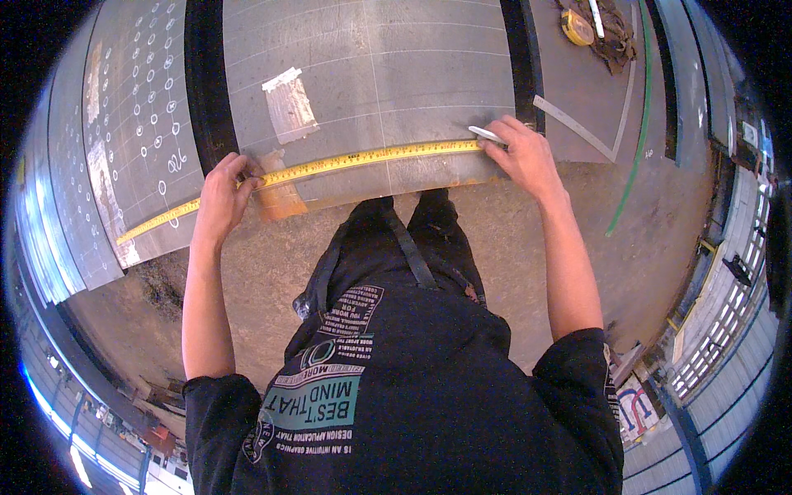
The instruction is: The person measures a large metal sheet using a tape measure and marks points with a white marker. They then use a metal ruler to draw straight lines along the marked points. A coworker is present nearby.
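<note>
A: Largest first?
B: Broad grey steel sheet (pixel 371 74) scored with thin chalk grid lines, flat on the floor, spreading away from both hands. To the outside of the left hand, a second grey plate (pixel 132 107) dotted with white chalk circles.

A: And across the sheet?
B: Long yellow measuring tape (pixel 363 156) stretched flat from hand to hand near the sheet's near edge, running on past the left hand over the circled plate.

A: Left hand?
B: Left hand (pixel 221 191) closed down on the tape, fingers curled and pinching it against the steel.

A: Right hand?
B: Right hand (pixel 525 153) pressing the tape's other end down, fingers bent around a small white marking stick (pixel 485 133), tip just at the tape.

A: Smaller bits?
B: Pale torn patch of tape or paper (pixel 290 103) stuck on the sheet beyond the left hand. Thin flat metal strip (pixel 573 125) just past the right hand. Small yellow tape-measure case (pixel 577 26) far beyond the right hand, on a dark rag.
</note>
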Motion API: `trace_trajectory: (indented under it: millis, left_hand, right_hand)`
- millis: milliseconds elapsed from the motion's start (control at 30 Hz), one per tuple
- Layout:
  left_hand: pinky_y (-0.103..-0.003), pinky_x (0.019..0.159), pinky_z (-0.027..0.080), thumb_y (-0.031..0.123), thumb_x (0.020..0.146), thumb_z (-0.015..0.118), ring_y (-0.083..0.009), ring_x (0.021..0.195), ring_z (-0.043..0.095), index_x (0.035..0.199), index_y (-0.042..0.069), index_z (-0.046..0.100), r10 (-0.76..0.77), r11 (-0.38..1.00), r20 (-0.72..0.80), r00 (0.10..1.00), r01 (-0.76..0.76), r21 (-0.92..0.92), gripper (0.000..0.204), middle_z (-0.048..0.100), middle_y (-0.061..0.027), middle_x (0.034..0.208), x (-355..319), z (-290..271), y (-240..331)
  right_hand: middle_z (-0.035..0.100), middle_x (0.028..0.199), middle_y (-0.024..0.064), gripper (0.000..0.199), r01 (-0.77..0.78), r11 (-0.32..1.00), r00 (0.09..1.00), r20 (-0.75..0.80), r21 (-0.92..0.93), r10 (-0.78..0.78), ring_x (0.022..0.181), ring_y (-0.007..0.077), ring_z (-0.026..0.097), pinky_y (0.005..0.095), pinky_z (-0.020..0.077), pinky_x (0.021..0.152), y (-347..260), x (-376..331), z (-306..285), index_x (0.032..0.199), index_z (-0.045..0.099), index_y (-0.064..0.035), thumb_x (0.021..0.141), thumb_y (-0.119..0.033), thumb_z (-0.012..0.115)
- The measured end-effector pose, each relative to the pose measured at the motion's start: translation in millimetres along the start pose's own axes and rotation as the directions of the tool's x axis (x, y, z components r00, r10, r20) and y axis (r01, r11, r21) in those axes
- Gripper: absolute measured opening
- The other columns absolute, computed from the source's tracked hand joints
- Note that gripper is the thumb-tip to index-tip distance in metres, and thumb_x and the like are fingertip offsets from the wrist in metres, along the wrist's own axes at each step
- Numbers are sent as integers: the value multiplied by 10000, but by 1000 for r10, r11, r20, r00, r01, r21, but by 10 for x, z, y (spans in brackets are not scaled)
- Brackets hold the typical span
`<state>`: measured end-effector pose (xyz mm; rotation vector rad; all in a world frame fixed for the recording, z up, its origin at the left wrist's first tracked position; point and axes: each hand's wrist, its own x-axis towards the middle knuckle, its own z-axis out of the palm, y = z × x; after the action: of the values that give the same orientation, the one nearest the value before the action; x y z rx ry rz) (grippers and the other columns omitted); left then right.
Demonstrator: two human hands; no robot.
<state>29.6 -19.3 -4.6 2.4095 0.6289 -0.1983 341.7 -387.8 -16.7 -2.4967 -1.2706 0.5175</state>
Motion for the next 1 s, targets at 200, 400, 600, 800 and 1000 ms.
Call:
trace_trajectory:
  millis: [200,400,600,800,1000]
  left_hand:
    - [-438,763,461,71,798,708,-385,853,594,946,-20,619,-7,1000,-4,1000,7,18,195,587,-171,893,1,0,2]
    - [-424,764,466,79,801,709,-378,855,598,952,-20,624,-2,999,-7,1000,2,33,200,594,-166,891,6,-4,6]
    - [-418,767,473,72,800,709,-365,848,600,952,-20,629,-13,1000,0,1000,13,26,195,599,-161,894,11,-20,33]
    - [-415,761,473,70,798,710,-353,831,602,943,-24,621,-13,999,-3,1000,13,47,195,592,-166,885,16,-12,9]
    - [-421,763,473,73,797,712,-357,826,602,938,-29,617,-13,1000,2,1000,13,29,199,589,-170,883,16,-37,70]
  right_hand:
    - [648,994,87,235,-15,1000,1000,28,7,15,899,332,666,421,534,763,-30,15,-33,1052,684,-80,877,-236,707]
    - [649,997,83,231,-18,1000,999,32,13,17,893,326,666,420,534,762,-14,13,-27,1049,688,-81,876,-233,706]
    - [650,994,83,225,-16,999,1000,23,30,15,890,323,667,417,532,762,-1,18,-14,1036,690,-78,876,-236,707]
    - [649,988,82,226,-7,999,1000,11,51,6,891,322,668,415,532,765,9,22,-7,1040,691,-74,872,-224,714]
    - [650,983,82,224,-1,999,1000,9,55,1,896,324,669,417,531,767,-2,22,-20,1042,691,-73,869,-214,718]
